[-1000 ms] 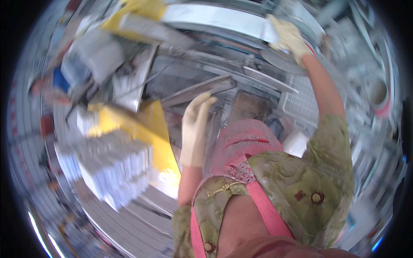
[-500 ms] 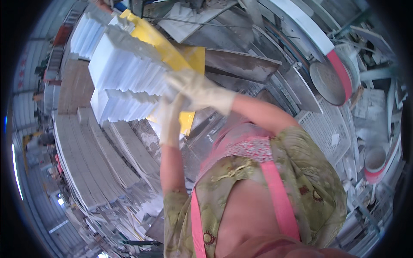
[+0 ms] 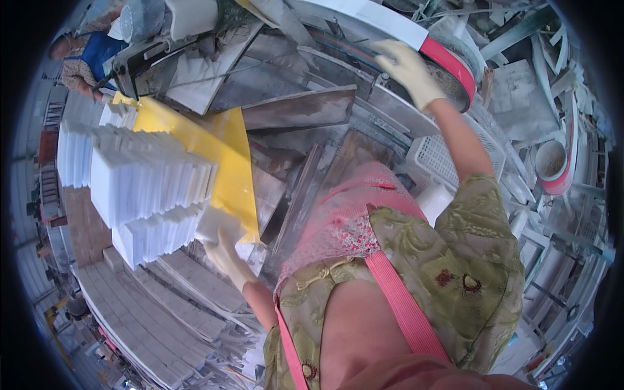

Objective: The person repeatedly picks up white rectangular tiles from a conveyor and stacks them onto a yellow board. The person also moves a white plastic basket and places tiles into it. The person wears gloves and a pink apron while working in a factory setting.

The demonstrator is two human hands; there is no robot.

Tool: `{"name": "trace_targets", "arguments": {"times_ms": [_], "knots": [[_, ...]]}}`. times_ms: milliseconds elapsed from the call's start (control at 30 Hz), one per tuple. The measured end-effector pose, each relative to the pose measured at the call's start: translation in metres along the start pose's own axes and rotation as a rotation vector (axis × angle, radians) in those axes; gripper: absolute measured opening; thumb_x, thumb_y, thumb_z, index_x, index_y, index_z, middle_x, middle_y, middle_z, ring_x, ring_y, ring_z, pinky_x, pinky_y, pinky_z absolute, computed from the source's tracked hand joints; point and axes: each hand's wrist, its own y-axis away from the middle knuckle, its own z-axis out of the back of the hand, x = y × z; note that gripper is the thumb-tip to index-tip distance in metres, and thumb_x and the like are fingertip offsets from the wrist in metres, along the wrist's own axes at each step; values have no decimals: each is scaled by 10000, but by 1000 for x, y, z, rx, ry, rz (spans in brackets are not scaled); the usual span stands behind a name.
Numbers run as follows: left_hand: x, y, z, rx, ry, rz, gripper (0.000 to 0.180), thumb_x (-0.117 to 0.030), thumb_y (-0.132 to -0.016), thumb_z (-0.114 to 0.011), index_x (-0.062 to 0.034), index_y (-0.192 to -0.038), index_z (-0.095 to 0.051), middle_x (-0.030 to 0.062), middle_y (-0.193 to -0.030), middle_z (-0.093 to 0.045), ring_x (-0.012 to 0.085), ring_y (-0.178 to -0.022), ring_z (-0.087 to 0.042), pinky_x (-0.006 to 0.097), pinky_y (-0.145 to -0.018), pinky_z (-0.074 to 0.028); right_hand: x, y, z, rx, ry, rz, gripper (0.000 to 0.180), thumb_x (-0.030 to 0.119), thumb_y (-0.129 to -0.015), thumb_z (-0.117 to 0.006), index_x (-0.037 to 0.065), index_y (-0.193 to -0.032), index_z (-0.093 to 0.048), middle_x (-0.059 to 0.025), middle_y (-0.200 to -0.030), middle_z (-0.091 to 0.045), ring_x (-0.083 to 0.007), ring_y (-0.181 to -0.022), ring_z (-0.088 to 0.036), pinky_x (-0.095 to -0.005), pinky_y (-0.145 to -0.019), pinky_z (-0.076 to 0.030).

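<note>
My left hand [image 3: 229,259], in a pale glove, grips the lower edge of a square white stone tile [image 3: 219,223]. This tile stands at the near end of the lower row of white tiles [image 3: 155,235]. Above that row rises a larger row of upright tiles [image 3: 146,179]. My right hand [image 3: 411,73], gloved alike, reaches out far right with its fingers apart and nothing in them. It hovers beside the white and red belt [image 3: 450,65] of a machine. Yellow sheeting [image 3: 224,166] lies behind the tile rows.
Long grey slabs [image 3: 140,312] are stacked at the lower left. A white perforated crate [image 3: 448,162] sits beneath my right forearm. Brown boards [image 3: 299,107] lie across the middle. Another person in a blue apron [image 3: 103,55] is at the far upper left.
My hands, together at the tile rows before, are now apart. The right one has swung up and right to the belt. The view has shifted, bringing the other person into sight.
</note>
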Motion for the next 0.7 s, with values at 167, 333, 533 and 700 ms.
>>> {"name": "trace_targets", "arguments": {"times_ms": [167,333,533,700], "knots": [[-8,12,-9,-181,-32,129,512,-219,-895,-668,23,-1340,-590,185,-1214,-683,301,-1061,-666,390,-945,-495,-105,-3,80,112,587,123,609,170,-880,-667,75,-1455,-494,-138,-1480,-521,-306,-1404,-445,-439,-1185,-329],[-18,8,-30,-253,-104,143,512,-236,-901,-672,80,-1292,-577,214,-1179,-667,314,-1056,-654,425,-931,-502,-150,-40,49,321,747,154,776,177,-861,-721,96,-1542,-357,-125,-1593,-375,-267,-1473,-358,-429,-1220,-286],[-1,-2,-24,-272,170,245,532,-284,-929,-657,98,-1279,-536,218,-1118,-652,313,-1001,-664,417,-909,-525,-177,-46,39,250,539,232,661,192,-900,-641,25,-1495,-409,-174,-1507,-481,-292,-1399,-462,-433,-1195,-335],[17,-25,-20,-242,-170,236,497,-283,-928,-653,106,-1223,-556,211,-1104,-654,283,-986,-659,400,-861,-534,-172,-78,39,203,731,454,630,240,-910,-636,7,-1462,-442,-166,-1522,-471,-266,-1392,-471,-437,-1196,-331]]}}
